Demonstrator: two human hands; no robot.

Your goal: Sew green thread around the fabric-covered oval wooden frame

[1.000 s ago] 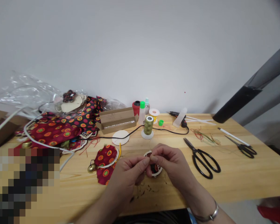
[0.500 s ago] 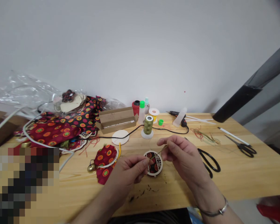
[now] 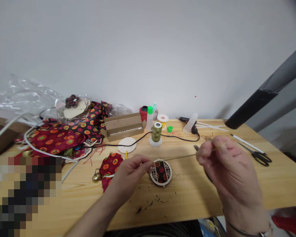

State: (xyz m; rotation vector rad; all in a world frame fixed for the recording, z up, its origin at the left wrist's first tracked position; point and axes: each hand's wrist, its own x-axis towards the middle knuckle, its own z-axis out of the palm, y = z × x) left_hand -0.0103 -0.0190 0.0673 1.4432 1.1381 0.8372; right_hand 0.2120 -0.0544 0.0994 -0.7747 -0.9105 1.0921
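Note:
An olive-green thread (image 3: 179, 158) runs taut between my two hands, above the table. My left hand (image 3: 135, 171) pinches one end between thumb and fingertips. Higher and to the right, my right hand (image 3: 227, 168) grips the other end with curled fingers. Below the thread lies a round ornament (image 3: 160, 172) with a pale lattice frame over dark patterned fabric. Behind it stands a spool of olive thread (image 3: 157, 132). Partly hidden by my left hand is a red patterned fabric piece (image 3: 111, 166) with a brass bell (image 3: 97, 176).
Scissors (image 3: 258, 156) lie at the right, beside a white pen-like stick (image 3: 246, 144). A cardboard box (image 3: 124, 126), a green-capped bottle (image 3: 150, 120) and a soldering-iron-like tool (image 3: 185, 120) line the back. Patterned fabric (image 3: 61, 135) is heaped at the left. Dark scraps (image 3: 148, 205) lie in front.
My right hand has moved right and toward me, drawing the thread out into a long straight line. My left hand has shifted slightly left and up, uncovering more of the round ornament.

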